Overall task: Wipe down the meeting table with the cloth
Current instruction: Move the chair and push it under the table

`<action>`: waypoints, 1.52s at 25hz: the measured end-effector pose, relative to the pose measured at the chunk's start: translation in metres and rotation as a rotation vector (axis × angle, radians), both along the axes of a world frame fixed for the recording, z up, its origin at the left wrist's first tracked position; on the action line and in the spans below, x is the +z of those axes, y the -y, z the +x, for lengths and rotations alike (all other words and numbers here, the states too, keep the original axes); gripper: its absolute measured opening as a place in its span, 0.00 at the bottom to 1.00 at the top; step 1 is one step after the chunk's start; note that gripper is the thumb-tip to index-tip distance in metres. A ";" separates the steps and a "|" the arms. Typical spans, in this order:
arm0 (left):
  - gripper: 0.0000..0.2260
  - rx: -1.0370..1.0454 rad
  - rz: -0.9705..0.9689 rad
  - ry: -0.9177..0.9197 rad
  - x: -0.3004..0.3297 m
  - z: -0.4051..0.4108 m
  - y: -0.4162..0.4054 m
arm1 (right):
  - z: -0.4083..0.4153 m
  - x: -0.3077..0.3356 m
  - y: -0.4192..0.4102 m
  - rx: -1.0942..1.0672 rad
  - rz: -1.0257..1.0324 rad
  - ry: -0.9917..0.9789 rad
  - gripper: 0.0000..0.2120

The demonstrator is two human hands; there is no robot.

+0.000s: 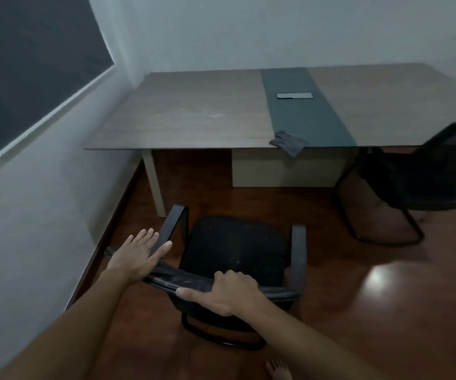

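Note:
The wooden meeting table (188,116) stands against the far wall, with a dark green strip (300,113) running across its middle. A grey cloth (288,143) lies crumpled at the table's near edge, one corner hanging over it. Close in front of me is a black chair (235,250), pulled away from the table. My right hand (221,290) grips the top of its backrest. My left hand (139,253) rests flat with fingers spread on the backrest's left end, by the armrest. Both hands are far from the cloth.
A small flat grey plate (294,96) sits on the green strip. A second black chair (418,182) stands at the table's right end. A white wall with a dark window (29,64) runs along the left. The floor is glossy red-brown wood (372,297). A bare foot (277,368) shows below.

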State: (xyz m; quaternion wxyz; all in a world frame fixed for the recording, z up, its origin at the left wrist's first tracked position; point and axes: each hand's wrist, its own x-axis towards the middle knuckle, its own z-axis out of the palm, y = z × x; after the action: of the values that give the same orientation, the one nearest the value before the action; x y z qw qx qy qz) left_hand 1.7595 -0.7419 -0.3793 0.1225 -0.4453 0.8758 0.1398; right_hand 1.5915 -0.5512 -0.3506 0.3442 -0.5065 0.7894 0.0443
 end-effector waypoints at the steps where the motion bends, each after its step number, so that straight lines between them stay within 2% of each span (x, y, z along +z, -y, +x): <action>1: 0.46 -0.006 0.001 -0.003 0.000 -0.001 0.000 | 0.003 -0.001 -0.004 -0.025 -0.051 -0.076 0.70; 4: 0.49 -0.023 -0.019 -0.002 0.000 0.000 0.001 | 0.011 -0.005 -0.012 -0.047 -0.226 -0.257 0.65; 7: 0.56 -0.038 -0.013 -0.012 -0.002 0.004 0.002 | 0.014 -0.011 -0.016 -0.029 -0.434 -0.338 0.53; 9: 0.55 -0.050 -0.019 -0.017 -0.003 0.002 0.001 | 0.010 -0.011 -0.014 -0.009 -0.492 -0.362 0.52; 13: 0.49 -0.025 -0.037 -0.047 0.000 -0.004 0.003 | 0.001 -0.012 -0.006 0.014 -0.544 -0.399 0.48; 21: 0.48 -0.009 -0.091 -0.064 -0.001 -0.045 0.025 | -0.050 -0.013 0.025 0.000 -0.597 -0.428 0.50; 27: 0.45 -0.014 -0.141 -0.110 -0.001 -0.097 0.049 | -0.108 -0.017 0.061 -0.075 -0.620 -0.498 0.47; 38: 0.47 0.050 -0.150 -0.158 -0.004 -0.196 0.161 | -0.219 -0.026 0.182 -0.085 -0.667 -0.521 0.45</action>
State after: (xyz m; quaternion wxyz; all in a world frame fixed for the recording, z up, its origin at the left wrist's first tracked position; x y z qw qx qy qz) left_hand 1.5635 -0.9025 -0.3831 0.0158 -0.4626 0.8794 0.1117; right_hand 1.3727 -0.7330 -0.3768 -0.0483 -0.5289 0.8413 -0.1013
